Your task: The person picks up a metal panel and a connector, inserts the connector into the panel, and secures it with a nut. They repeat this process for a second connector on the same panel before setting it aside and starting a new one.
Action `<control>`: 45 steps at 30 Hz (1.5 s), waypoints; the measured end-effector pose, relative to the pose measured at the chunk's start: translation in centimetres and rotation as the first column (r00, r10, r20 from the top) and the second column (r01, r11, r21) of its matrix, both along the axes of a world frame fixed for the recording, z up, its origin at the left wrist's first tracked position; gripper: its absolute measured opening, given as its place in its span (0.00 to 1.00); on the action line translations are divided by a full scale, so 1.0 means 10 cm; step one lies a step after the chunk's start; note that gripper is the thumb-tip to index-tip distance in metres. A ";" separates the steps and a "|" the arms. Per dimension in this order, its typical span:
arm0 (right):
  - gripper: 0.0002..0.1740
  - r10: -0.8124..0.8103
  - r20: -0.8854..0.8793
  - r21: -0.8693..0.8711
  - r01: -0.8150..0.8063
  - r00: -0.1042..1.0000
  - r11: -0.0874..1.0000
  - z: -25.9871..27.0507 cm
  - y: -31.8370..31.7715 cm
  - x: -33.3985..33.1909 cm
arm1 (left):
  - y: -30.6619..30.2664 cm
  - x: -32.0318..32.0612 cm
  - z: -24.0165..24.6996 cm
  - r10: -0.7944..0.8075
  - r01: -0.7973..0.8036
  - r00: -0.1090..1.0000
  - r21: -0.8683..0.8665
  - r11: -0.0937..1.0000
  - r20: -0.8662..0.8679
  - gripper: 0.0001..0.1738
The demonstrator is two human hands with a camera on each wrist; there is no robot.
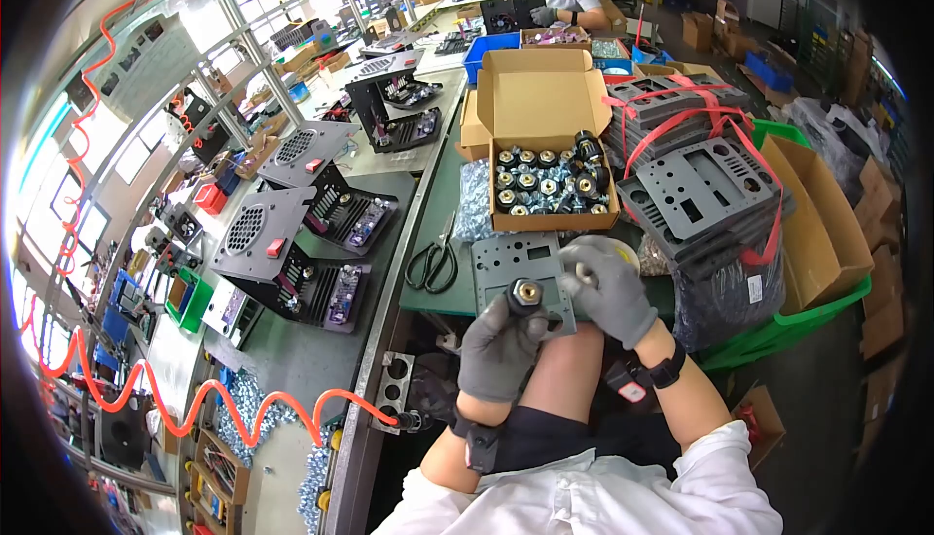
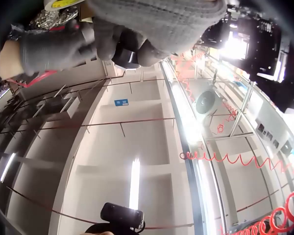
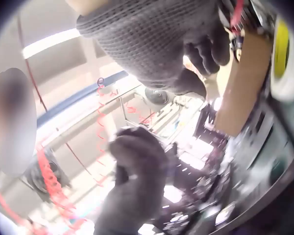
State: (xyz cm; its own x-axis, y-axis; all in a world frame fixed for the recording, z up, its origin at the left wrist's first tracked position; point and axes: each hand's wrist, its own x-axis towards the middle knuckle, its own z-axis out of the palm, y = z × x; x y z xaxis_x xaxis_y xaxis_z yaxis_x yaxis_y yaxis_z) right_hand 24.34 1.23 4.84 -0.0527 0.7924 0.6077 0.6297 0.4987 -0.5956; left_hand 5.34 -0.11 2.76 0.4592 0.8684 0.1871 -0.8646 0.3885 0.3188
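Note:
Both hands wear grey knit gloves. My left hand grips a black round part with a brass-coloured threaded centre facing up. In the left wrist view, the dark side of this black part shows between the gloved fingers. Behind it lies a grey metal panel with round and square cutouts, over the table edge and above the thigh. My right hand is at the panel's right side, fingers bent; I cannot tell whether it pinches something small. In the right wrist view, the left glove is below the right one.
An open cardboard box of similar black parts stands beyond the panel. Black-handled scissors lie left. Strapped grey panels are stacked right. Half-built units line the left bench, and a coiled orange hose crosses the near left.

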 end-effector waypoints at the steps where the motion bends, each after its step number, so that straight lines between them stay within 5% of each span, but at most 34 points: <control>1: 0.20 0.000 0.005 0.004 0.000 1.000 1.000 0.01 -0.01 0.00 | 0.01 -0.01 -0.03 0.000 0.000 1.000 0.004 1.000 0.005 0.21; 3: 0.20 -0.024 -0.131 -0.073 0.015 0.991 0.997 0.05 -0.07 -0.02 | 0.05 -0.01 -0.08 -0.015 0.013 0.999 -0.061 0.998 -0.037 0.21; 5: 0.20 0.131 -0.127 -0.007 -0.133 0.983 0.991 0.26 -0.21 -0.22 | 0.00 0.09 -0.11 -0.008 0.003 0.997 -0.066 0.998 -0.079 0.21; 7: 0.20 0.180 -0.177 -0.050 -0.191 0.968 0.980 0.13 -0.14 -0.20 | 0.03 0.12 -0.13 -0.010 0.012 1.000 -0.144 0.989 0.013 0.20; 10: 0.20 -0.061 -0.102 -0.134 0.047 0.993 0.990 -0.03 -0.03 0.02 | 0.07 0.02 -0.12 -0.027 0.030 0.998 -0.058 0.998 0.056 0.19; 13: 0.17 -0.027 -0.118 0.048 0.033 0.993 0.998 0.22 -0.21 -0.20 | 0.00 0.12 -0.13 0.006 -0.006 1.000 -0.028 1.000 -0.029 0.19; 17: 0.17 0.158 -0.188 -0.008 -0.163 0.969 0.987 0.05 -0.16 -0.14 | 0.01 0.17 -0.16 -0.061 0.063 0.998 -0.115 0.991 0.027 0.20; 19: 0.20 0.149 -0.146 0.041 -0.145 0.978 0.989 0.00 -0.17 -0.09 | 0.03 0.13 -0.16 -0.057 0.058 0.998 -0.055 0.997 0.025 0.20; 21: 0.18 -0.024 -0.196 -0.129 -0.001 0.980 0.992 0.20 -0.32 -0.19 | 0.04 0.17 -0.23 -0.082 0.083 0.996 -0.032 0.996 0.026 0.21; 22: 0.17 0.038 -0.120 0.031 -0.034 0.992 0.999 0.17 -0.31 -0.20 | 0.01 0.20 -0.28 -0.104 0.110 0.993 -0.112 0.988 0.059 0.21; 24: 0.17 0.086 -0.225 -0.071 -0.105 0.970 0.992 0.08 -0.31 -0.18 | -0.02 0.21 -0.30 -0.105 0.118 0.992 -0.227 0.967 0.070 0.20; 27: 0.16 0.157 -0.360 -0.130 -0.216 0.920 0.968 0.05 -0.33 -0.14 | -0.02 0.17 -0.33 -0.116 0.127 0.987 -0.099 0.987 0.111 0.20; 30: 0.12 0.131 -0.360 -0.220 -0.220 0.924 0.950 0.10 -0.42 -0.14 | -0.06 0.19 -0.33 -0.135 0.139 0.990 -0.221 0.965 0.032 0.21; 33: 0.12 0.200 -0.375 -0.111 -0.258 0.905 0.960 -0.04 -0.40 -0.11 | -0.06 0.16 -0.39 -0.161 0.193 0.967 -0.158 0.968 0.196 0.21; 35: 0.11 0.171 -0.461 -0.192 -0.287 0.870 0.939 -0.06 -0.42 -0.08 | -0.08 0.16 -0.31 -0.171 0.193 0.976 -0.167 0.967 0.135 0.21; 38: 0.10 0.162 -0.298 -0.114 -0.203 0.941 0.972 0.00 -0.44 -0.13 | -0.09 0.16 -0.36 -0.169 0.177 0.984 -0.187 0.966 0.059 0.21; 45: 0.11 0.205 -0.338 -0.131 -0.262 0.919 0.956 -0.05 -0.43 -0.13 | -0.12 0.12 -0.42 -0.154 0.162 0.986 -0.169 0.972 0.060 0.21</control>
